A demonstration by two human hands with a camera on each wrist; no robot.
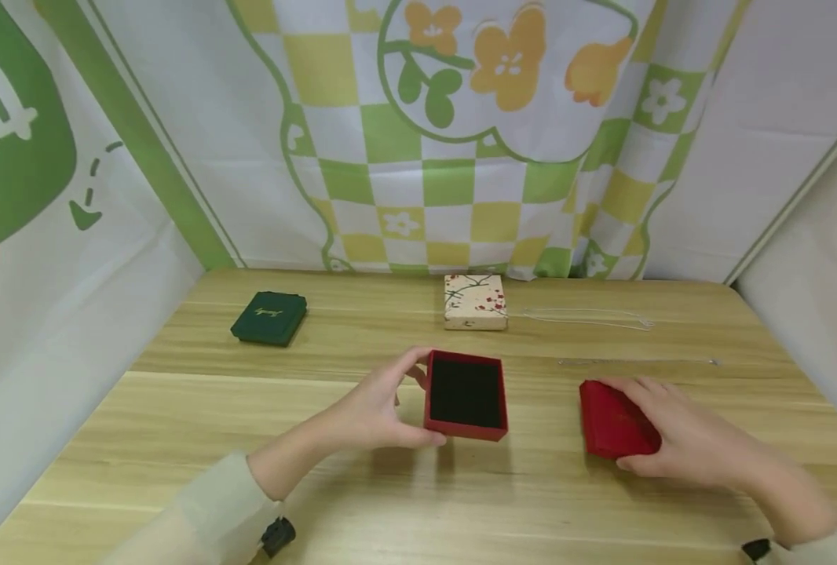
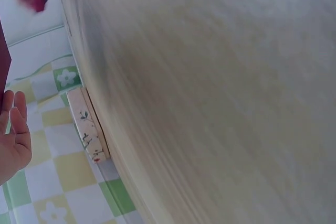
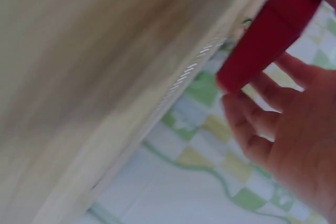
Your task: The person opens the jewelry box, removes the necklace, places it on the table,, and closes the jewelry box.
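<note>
Near the middle of the head view, my left hand (image 1: 379, 408) grips a red box base (image 1: 464, 431) by its left side, thumb at the front and fingers behind. The open top faces me and shows a black insert (image 1: 465, 392). Over to the right, my right hand (image 1: 694, 431) holds a red box lid (image 1: 612, 424) with fingers and thumb across it. In the right wrist view the same lid (image 3: 273, 32) is tilted above the table. The left wrist view catches only part of the left hand (image 2: 14, 140) and a sliver of red box.
A dark green box (image 1: 270, 318) lies at the back left of the wooden table (image 1: 178, 439). At the back centre sits a cream floral box (image 1: 475, 304). Right of it lie a thin silver necklace (image 1: 588, 320) and a straight silver chain (image 1: 637, 362). A checkered curtain (image 1: 447, 184) hangs behind.
</note>
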